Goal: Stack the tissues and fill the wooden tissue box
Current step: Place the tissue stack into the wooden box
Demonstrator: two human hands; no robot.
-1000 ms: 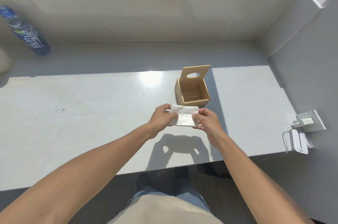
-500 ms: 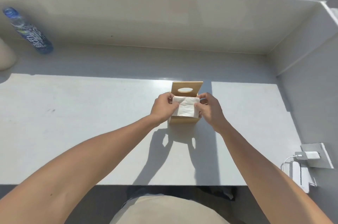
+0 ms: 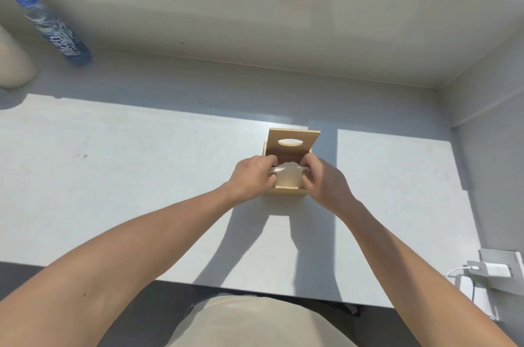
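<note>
A small wooden tissue box (image 3: 285, 191) stands on the pale counter (image 3: 141, 176), its lid (image 3: 293, 142) with an oval slot tipped up at the back. A white stack of tissues (image 3: 287, 176) sits partly down inside the open top. My left hand (image 3: 251, 176) grips the stack's left side and my right hand (image 3: 326, 179) grips its right side, fingers curled over the box's rim. The box's inside and side walls are hidden by my hands.
A blue-labelled water bottle (image 3: 54, 29) lies at the far left by a beige rounded object (image 3: 14, 63). A wall rises behind and at the right. A white charger (image 3: 487, 270) is plugged into a socket low right. The counter's near edge runs just before my body.
My hands carried the tissue stack from in front of the box to over it and have lowered it into the open top. The camera has also shifted.
</note>
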